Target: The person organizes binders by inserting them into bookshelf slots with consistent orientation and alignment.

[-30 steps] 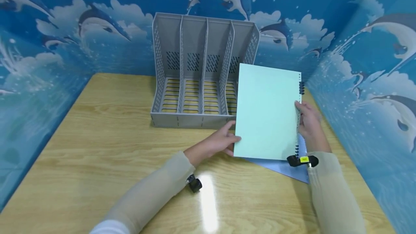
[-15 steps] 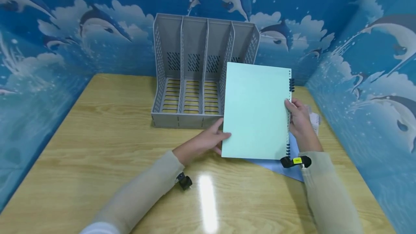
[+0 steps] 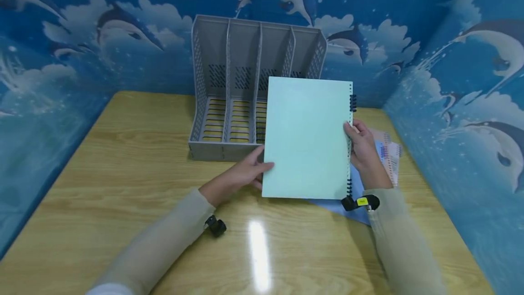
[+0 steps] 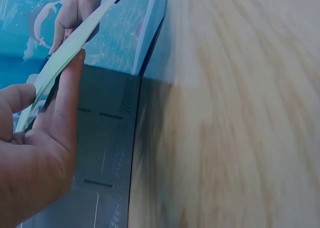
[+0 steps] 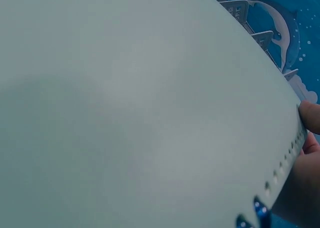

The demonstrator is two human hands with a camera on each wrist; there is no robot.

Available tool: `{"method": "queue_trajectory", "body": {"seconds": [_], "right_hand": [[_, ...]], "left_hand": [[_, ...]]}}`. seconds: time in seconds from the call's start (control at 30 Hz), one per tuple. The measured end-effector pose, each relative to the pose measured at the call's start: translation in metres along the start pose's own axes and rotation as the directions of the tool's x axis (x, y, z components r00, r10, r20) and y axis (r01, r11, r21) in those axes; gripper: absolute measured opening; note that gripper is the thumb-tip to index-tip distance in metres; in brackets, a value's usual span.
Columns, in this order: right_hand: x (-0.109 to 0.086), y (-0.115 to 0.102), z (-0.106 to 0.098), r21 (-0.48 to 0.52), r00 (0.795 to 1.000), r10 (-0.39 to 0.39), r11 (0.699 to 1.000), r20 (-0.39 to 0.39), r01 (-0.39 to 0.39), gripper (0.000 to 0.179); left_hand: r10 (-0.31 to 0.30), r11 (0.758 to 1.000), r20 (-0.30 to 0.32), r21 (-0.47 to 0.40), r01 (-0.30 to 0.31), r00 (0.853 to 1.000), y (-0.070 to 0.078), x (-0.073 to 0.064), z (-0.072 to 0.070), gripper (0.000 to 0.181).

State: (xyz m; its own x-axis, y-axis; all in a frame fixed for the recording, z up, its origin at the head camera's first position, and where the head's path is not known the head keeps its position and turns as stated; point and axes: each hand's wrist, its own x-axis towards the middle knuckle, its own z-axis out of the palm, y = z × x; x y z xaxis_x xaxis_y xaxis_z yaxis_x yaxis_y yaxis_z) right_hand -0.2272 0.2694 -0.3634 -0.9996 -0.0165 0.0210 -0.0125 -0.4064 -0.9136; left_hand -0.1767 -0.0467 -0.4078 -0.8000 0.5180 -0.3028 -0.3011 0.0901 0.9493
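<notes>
A pale green ring-bound notebook (image 3: pixel 308 138) is held upright in front of the person, its black ring binding along the right edge. The left hand (image 3: pixel 244 169) pinches its lower left edge, thumb on the near face and fingers behind. On the bound edge, the right hand (image 3: pixel 363 149) grips with the thumb in front; its other fingers are mostly hidden behind the cover. In the left wrist view the notebook (image 4: pixel 65 58) shows edge-on between thumb and fingers. Behind it stands a grey file rack (image 3: pixel 209 149) with tall dividers, its right-hand slots partly covered by the notebook.
On the wooden table (image 3: pixel 123 185), a blue folder or cover (image 3: pixel 358 211) lies beneath the right arm. Several ring-bound notebooks (image 3: pixel 393 158) lie overlapping at the right. Dolphin-print walls (image 3: pixel 143 58) border the table at the back and sides.
Both hands have carried the green notebook leftward across the front of the rack, and it now stands straighter. More of the notebooks lying at the right has come into view.
</notes>
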Motion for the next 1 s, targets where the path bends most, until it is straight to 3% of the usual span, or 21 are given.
{"method": "queue_trajectory", "body": {"seconds": [0.27, 0.53, 0.63, 1.0], "right_hand": [[0.005, 0.004, 0.018, -0.025, 1.000, 0.011, 1.000, 0.021, -0.010, 0.006], [0.006, 0.003, 0.028, -0.027, 0.999, 0.003, 1.000, 0.037, -0.002, 0.005], [0.006, 0.005, 0.032, -0.019, 0.999, 0.013, 1.000, 0.041, -0.012, 0.004], [0.004, 0.016, 0.048, -0.049, 0.996, 0.053, 0.998, 0.066, -0.050, 0.005]], "left_hand": [[0.022, 1.000, -0.055, 0.006, -0.021, 0.998, 0.004, -0.010, -0.018, 0.081], [0.098, 0.995, -0.054, -0.023, -0.099, 0.994, 0.012, -0.012, -0.032, 0.065], [0.102, 0.995, -0.062, -0.016, -0.103, 0.993, 0.012, -0.014, -0.036, 0.062], [0.084, 0.995, -0.120, 0.072, -0.076, 0.989, 0.012, -0.026, -0.051, 0.077]]}}
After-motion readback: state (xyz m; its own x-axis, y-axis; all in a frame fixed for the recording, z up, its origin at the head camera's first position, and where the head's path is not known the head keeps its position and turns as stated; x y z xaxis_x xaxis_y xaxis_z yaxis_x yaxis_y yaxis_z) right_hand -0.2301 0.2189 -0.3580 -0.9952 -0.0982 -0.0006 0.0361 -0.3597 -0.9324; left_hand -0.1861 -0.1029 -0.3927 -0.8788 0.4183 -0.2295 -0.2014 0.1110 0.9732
